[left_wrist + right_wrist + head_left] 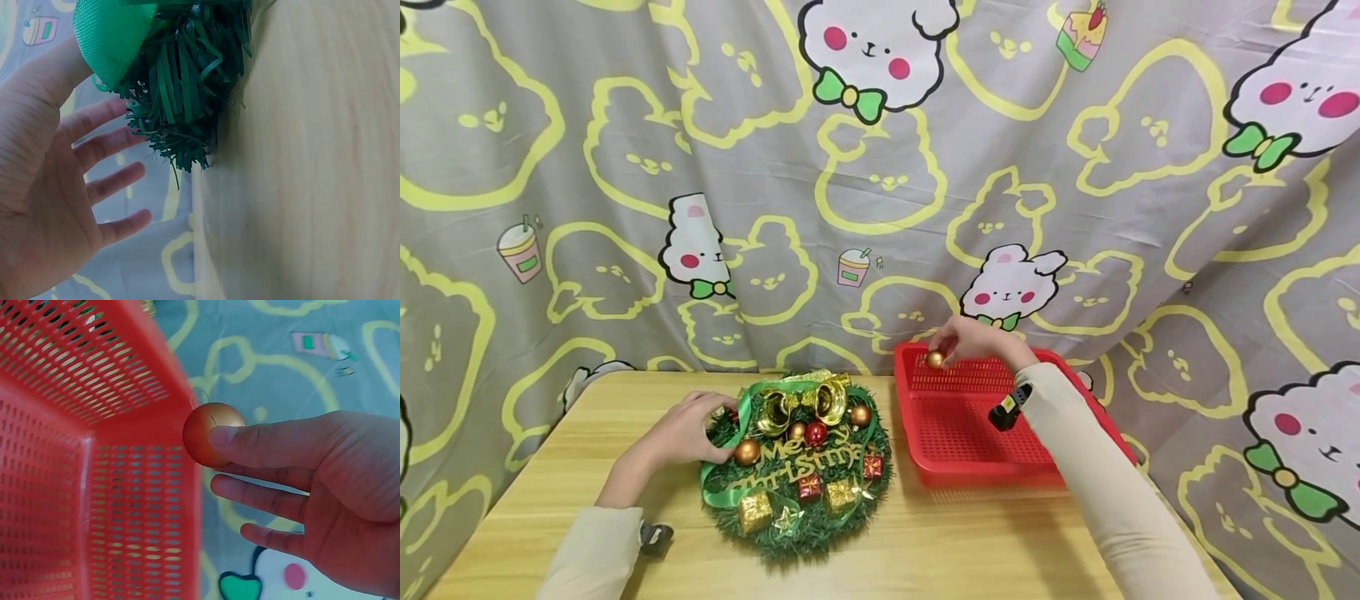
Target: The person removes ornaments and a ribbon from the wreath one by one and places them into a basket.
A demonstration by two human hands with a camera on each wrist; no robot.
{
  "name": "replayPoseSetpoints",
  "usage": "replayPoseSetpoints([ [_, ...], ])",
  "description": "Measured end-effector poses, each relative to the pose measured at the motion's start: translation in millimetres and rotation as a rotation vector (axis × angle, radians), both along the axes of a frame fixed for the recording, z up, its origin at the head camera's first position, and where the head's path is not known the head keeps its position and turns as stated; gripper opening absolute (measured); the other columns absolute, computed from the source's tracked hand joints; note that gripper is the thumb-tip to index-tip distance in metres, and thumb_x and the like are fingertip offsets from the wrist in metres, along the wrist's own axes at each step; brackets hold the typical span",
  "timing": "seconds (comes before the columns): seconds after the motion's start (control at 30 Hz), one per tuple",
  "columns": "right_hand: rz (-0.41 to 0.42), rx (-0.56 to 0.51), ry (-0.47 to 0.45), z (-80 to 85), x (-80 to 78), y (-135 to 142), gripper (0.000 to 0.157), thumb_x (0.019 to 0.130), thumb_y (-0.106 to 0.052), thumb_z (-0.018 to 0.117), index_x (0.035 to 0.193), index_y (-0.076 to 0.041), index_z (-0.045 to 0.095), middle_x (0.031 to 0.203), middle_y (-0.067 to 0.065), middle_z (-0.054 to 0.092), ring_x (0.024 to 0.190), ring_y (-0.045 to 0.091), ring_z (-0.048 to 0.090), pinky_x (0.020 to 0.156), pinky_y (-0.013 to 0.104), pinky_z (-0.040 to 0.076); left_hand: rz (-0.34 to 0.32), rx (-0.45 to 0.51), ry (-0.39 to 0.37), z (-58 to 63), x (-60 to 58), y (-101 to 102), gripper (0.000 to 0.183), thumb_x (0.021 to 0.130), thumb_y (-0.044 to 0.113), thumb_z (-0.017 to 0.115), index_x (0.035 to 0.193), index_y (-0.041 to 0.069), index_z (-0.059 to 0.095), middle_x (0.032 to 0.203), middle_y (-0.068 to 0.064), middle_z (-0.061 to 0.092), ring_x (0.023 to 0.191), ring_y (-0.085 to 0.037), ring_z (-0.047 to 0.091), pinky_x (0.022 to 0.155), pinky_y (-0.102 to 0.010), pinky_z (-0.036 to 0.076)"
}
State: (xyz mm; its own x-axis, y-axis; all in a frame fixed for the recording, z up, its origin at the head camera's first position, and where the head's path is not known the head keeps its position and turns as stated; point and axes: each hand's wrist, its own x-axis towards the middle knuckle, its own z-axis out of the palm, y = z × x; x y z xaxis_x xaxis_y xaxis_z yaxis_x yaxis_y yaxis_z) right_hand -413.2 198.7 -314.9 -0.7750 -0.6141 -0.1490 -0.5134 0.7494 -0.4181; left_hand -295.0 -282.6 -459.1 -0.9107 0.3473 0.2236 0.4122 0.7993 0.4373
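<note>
The right hand (972, 337) pinches a glossy copper bauble (201, 432); the spread left hand (688, 429) touches a bushy green wreath (814, 512).

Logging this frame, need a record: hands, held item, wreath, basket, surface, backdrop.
left hand: touches left edge of wreath
right hand: pinches gold ball
held item: gold ball, near basket's far rim
wreath: flat on table; carries gold bells, red ball, green ribbon
basket: red, perforated, right of wreath
surface: wood-grain table
backdrop: cartoon-print curtain
</note>
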Motion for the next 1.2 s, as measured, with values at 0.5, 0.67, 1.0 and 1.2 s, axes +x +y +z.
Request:
replayPoseSetpoints([
  [0.5,-0.084,0.047,-0.097,-44.4,-14.6,-2.6,0.028,0.085,-0.002,0.079,0.113,-0.003,0.075,0.105,0.008,0.076,0.098,0.017,0.07,0.085,0.032,0.061,-0.006,0.013,-0.003,-0.2,-0.3,0.3,0.075,0.065,0.034,0.092,0.131,0.011,0.064,0.137,-0.016,0.063,0.128,-0.043,0.051,0.097,-0.068,0.048],
  [0.67,-0.081,0.02,-0.146,-56.3,-18.4,-3.9,0.025,0.085,-0.001,0.079,0.11,-0.003,0.075,0.103,0.008,0.076,0.098,0.018,0.069,0.085,0.031,0.061,-0.004,0.015,0.0,-0.9,-0.2,-0.7,0.076,0.064,0.035,0.093,0.131,0.011,0.064,0.137,-0.016,0.063,0.128,-0.043,0.051,0.098,-0.068,0.048],
  [1.0,-0.051,0.005,-0.187,-70.1,-19.6,-7.9,0.026,0.086,0.001,0.077,0.111,-0.001,0.075,0.102,0.009,0.076,0.091,0.015,0.069,0.081,0.03,0.061,0.0,0.016,-0.011,-1.9,-1.5,-1.8,0.077,0.065,0.035,0.093,0.132,0.012,0.063,0.138,-0.016,0.062,0.129,-0.043,0.05,0.099,-0.068,0.047],
  [1.2,-0.097,0.038,-0.175,-78.5,-20.8,-13.9,0.025,0.086,-0.001,0.078,0.11,-0.004,0.075,0.104,0.007,0.075,0.092,0.013,0.065,0.082,0.029,0.059,0.001,0.013,-0.02,-1.1,-1.2,-1.5,0.076,0.066,0.035,0.092,0.132,0.011,0.063,0.138,-0.016,0.062,0.129,-0.043,0.05,0.099,-0.068,0.047],
])
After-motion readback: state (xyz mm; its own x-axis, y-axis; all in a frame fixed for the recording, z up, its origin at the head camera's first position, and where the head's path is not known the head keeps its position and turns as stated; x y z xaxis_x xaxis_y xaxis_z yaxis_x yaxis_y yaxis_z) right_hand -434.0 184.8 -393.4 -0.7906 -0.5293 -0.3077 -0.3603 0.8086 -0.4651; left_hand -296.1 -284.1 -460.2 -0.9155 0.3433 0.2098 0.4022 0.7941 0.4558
